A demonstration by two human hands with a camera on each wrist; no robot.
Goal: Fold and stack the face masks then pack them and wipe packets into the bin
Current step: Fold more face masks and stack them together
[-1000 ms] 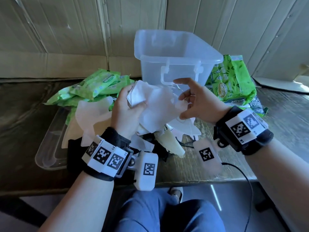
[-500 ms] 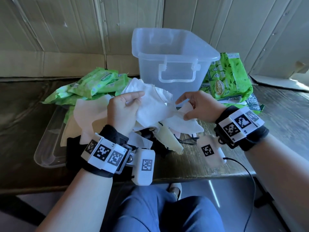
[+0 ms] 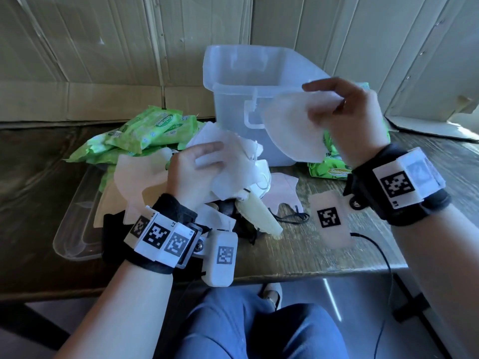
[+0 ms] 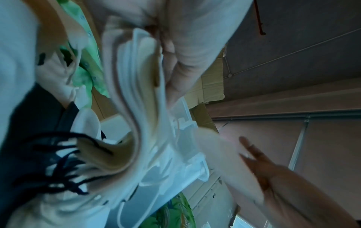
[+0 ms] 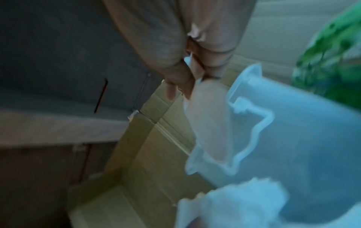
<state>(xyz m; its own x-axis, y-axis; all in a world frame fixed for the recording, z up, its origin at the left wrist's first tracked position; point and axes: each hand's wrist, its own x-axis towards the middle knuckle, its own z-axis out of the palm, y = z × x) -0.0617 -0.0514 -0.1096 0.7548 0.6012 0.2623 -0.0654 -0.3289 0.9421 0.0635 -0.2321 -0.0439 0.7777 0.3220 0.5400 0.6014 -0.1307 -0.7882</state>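
- Clear bin (image 3: 259,73) stands at the back of the table (image 3: 324,255), looks empty; nothing packed yet, so this reads as the fold-and-stack step.
- Green wipe packets (image 3: 155,128) heaped left of the bin, more wipe packets (image 3: 329,169) to its right, partly hidden by the right arm.
- Loose masks (image 3: 140,172) lie in a pile in front of the bin, over a clear lid (image 3: 75,229); count unclear.
- Left hand (image 3: 191,174) curled round a stack of masks (image 3: 233,161) just above the pile.
- Right hand (image 3: 347,117) pinches a single white mask (image 3: 293,125) by its edge, raised in front of the bin.
- Next move probably: fold the single mask flat and lay it on the left hand's stack, edges matched.
- Both wrist views blurred; fold state and ear loops hard to make out.
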